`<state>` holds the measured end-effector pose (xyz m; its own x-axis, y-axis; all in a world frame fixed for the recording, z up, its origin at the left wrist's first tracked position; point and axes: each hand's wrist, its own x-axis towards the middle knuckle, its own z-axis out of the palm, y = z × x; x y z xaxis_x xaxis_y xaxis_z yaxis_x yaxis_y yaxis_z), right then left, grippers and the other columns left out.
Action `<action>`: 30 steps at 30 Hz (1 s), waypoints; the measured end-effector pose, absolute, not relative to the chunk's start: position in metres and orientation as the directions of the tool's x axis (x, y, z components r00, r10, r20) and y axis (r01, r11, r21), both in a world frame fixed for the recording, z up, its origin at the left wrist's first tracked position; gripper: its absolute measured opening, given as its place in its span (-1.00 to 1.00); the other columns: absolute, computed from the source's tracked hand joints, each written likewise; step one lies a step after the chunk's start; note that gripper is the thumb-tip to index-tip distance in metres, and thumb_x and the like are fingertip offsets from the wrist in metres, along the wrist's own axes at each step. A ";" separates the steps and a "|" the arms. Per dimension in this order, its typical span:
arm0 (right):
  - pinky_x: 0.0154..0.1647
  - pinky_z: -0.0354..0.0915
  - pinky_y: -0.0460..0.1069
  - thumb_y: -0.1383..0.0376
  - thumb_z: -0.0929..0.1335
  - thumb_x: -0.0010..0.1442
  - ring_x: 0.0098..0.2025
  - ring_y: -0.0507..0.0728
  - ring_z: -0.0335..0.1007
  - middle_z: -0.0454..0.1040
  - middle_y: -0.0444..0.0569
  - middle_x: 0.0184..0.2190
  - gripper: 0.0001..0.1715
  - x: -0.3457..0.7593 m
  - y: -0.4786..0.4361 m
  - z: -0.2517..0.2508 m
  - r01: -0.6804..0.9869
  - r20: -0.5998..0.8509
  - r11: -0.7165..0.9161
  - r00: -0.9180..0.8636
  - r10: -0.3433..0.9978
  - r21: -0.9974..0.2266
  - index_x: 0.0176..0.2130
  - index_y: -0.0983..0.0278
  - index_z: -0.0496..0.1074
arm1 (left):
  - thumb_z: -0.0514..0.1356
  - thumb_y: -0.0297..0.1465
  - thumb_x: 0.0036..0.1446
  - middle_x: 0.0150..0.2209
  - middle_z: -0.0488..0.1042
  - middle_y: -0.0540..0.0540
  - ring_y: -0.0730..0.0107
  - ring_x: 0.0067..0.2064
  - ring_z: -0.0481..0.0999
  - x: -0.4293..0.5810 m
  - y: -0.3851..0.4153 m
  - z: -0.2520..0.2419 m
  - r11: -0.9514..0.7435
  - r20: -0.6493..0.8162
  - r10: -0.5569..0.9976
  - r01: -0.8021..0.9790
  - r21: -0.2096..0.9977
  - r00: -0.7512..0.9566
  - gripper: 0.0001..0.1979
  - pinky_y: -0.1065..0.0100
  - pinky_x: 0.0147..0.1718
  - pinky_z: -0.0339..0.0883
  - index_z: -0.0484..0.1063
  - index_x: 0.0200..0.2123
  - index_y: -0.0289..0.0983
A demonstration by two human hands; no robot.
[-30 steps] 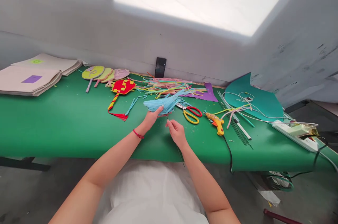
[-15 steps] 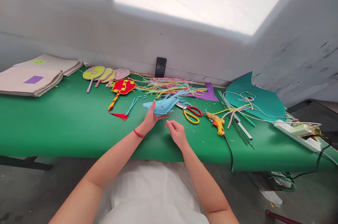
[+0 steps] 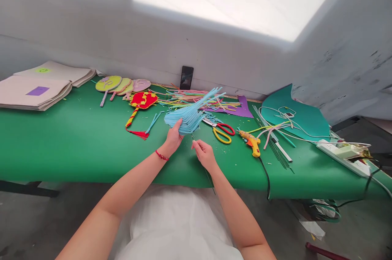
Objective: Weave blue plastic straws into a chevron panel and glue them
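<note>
My left hand (image 3: 174, 136) grips the lower left part of a light blue piece (image 3: 187, 117) made of many side-by-side pipe cleaners, its thumb on top. The loose ends of the piece fan up to the right. Just right of it, my right hand (image 3: 203, 153) is closed in a pinch on a thin dark green wire (image 3: 209, 179), which runs up to the blue piece's lower edge and hangs down past my wrist. Scissors (image 3: 223, 130) with red and yellow handles lie right of the blue piece.
Behind are a pile of coloured pipe cleaners (image 3: 177, 98) and an upright phone (image 3: 186, 77). A red fan (image 3: 143, 100), several pale fans (image 3: 108, 83) and notebooks (image 3: 39, 90) lie left. Right are a yellow glue gun (image 3: 253, 145), green wires (image 3: 277, 152), a teal sheet (image 3: 309, 119) and a power strip (image 3: 341, 157).
The blue piece has tilted so that more of its flat face shows, and its loose ends point higher. My left hand has turned with it; my right hand has hardly moved.
</note>
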<state>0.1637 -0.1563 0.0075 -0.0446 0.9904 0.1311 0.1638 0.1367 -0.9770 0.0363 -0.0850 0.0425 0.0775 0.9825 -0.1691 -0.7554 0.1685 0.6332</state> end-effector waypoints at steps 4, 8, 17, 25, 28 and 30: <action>-0.70 -0.10 -0.10 -0.09 0.25 0.17 -0.75 -0.07 -0.11 0.00 -0.32 -0.80 -0.53 0.163 -0.157 0.010 0.126 0.111 0.118 -0.061 0.992 -0.985 -0.48 0.22 0.28 | 0.17 -0.43 0.14 -0.05 0.53 -0.14 0.24 0.00 0.50 0.036 -0.085 0.043 0.178 -0.171 0.981 -0.759 0.626 0.090 -0.77 0.20 0.03 0.39 0.46 -0.12 -0.34; -0.71 -0.12 -0.10 -0.09 0.25 0.18 -0.76 -0.07 -0.11 0.00 -0.32 -0.80 -0.53 0.163 -0.158 0.011 0.122 0.117 0.126 -0.073 0.990 -0.985 -0.49 0.23 0.28 | 0.17 -0.43 0.13 -0.03 0.51 -0.16 0.22 0.00 0.50 0.036 -0.085 0.043 0.185 -0.179 0.980 -0.757 0.626 0.092 -0.76 0.19 0.02 0.40 0.46 -0.11 -0.34; -0.71 -0.15 -0.09 -0.10 0.25 0.17 -0.76 -0.07 -0.12 -0.01 -0.32 -0.80 -0.52 0.164 -0.158 0.007 0.126 0.108 0.117 -0.078 0.991 -0.985 -0.49 0.22 0.28 | 0.17 -0.42 0.13 -0.04 0.52 -0.15 0.20 0.01 0.50 0.033 -0.081 0.041 0.179 -0.190 0.979 -0.752 0.634 0.073 -0.76 0.20 -0.02 0.43 0.47 -0.12 -0.33; -0.71 -0.13 -0.10 -0.08 0.25 0.18 -0.77 -0.08 -0.12 0.02 -0.32 -0.81 -0.53 0.164 -0.160 0.013 0.106 0.109 0.116 -0.075 0.991 -0.988 -0.50 0.23 0.28 | 0.17 -0.42 0.14 0.00 0.50 -0.10 0.22 0.05 0.46 0.034 -0.084 0.043 0.137 -0.114 0.990 -0.733 0.667 0.081 -0.71 0.20 0.05 0.38 0.44 -0.05 -0.28; -0.71 -0.12 -0.09 -0.09 0.26 0.16 -0.77 -0.07 -0.12 0.01 -0.32 -0.82 -0.51 0.164 -0.160 0.015 0.094 0.102 0.107 -0.066 0.993 -0.990 -0.51 0.23 0.27 | 0.21 -0.44 0.11 0.03 0.48 -0.06 0.22 0.07 0.44 0.035 -0.086 0.045 0.105 -0.069 0.994 -0.708 0.699 0.079 -0.64 0.18 0.07 0.36 0.40 0.02 -0.21; -0.71 -0.13 -0.09 -0.11 0.27 0.15 -0.77 -0.07 -0.13 0.01 -0.32 -0.82 -0.51 0.165 -0.159 0.015 0.092 0.100 0.105 -0.060 0.993 -0.990 -0.51 0.23 0.28 | 0.21 -0.44 0.10 0.04 0.47 -0.07 0.21 0.06 0.45 0.035 -0.087 0.045 0.105 -0.049 0.994 -0.695 0.711 0.101 -0.58 0.13 0.06 0.37 0.37 0.06 -0.21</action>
<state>0.1647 -0.1588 0.0147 -0.0598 0.9932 0.1000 0.0924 0.1052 -0.9901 0.0346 -0.0871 0.0451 0.1008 0.9937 -0.0487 -0.6950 0.1054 0.7112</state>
